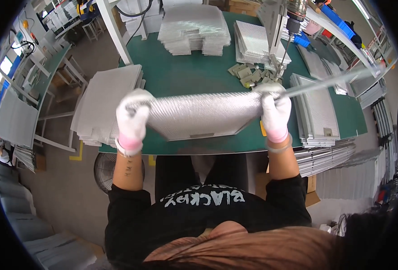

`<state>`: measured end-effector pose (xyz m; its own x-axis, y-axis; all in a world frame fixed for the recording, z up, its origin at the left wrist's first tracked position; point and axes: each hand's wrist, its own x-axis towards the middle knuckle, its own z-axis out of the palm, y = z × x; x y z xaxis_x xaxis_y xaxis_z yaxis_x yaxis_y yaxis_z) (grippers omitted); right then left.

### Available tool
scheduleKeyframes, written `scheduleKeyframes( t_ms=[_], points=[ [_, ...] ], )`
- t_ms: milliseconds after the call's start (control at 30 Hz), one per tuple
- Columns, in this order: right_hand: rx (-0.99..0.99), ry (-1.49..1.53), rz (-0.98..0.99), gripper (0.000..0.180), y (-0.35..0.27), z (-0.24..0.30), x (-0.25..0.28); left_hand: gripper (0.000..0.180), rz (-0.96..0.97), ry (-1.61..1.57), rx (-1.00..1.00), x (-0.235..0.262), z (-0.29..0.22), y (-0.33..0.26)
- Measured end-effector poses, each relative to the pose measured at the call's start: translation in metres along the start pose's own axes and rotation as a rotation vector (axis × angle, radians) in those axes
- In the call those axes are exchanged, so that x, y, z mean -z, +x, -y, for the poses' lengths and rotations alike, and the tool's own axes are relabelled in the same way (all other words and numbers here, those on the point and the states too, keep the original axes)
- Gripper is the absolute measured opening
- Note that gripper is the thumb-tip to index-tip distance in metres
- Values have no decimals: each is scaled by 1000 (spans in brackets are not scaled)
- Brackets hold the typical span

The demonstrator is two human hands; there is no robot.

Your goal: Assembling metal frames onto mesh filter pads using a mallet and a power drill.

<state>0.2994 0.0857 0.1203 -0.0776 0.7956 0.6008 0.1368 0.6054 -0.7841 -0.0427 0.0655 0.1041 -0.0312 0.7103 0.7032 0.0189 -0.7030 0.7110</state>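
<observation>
My white-gloved left hand (135, 116) grips the left end of a silver mesh panel (203, 112), fingers closed on its upper edge. The panel is tilted over the near part of the green table (172, 76), with a small slot-like mark at its lower edge. My right hand (276, 108), also gloved, is closed round the panel's far right corner. From that hand a long thin pale strip (333, 82) sticks out to the right, blurred; whether it is joined to the panel I cannot tell. Just beyond my right hand lie several small metal plates (248, 73).
Silver panels are stacked on the left (109, 99), and another stack (315, 108) stands on the right. At the back is a pile of mesh sheets (194, 29), with more sheets (253, 40) beside a machine with a vertical spindle (293, 22). A floor fan (105, 173) stands below the table's left edge.
</observation>
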Motion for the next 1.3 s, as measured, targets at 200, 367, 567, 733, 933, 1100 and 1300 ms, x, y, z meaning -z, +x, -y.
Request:
scheduleKeyframes(
  t_ms=[200,367,567,733,933,1100,1300],
  points=[
    [207,158,-23,55,-65,10,5,24,798,-658,-73,-6,1,-33],
    [394,376,320,44,-120,0,36,43,1087,300,30,6,37,-90],
    [576,411,374,55,-120,-2,31,48,1161,413,162,13,91,-91],
    [484,406,448,56,-127,-2,36,41,1115,734,244,23,75,-90],
    [436,274,422,50,-142,-3,48,34,1254,735,164,27,79,-71],
    [450,308,521,46,-151,-21,54,32,1192,564,144,-38,66,-19],
    [290,221,293,45,-161,-2,43,59,1351,57,276,-127,149,-79]
  ],
)
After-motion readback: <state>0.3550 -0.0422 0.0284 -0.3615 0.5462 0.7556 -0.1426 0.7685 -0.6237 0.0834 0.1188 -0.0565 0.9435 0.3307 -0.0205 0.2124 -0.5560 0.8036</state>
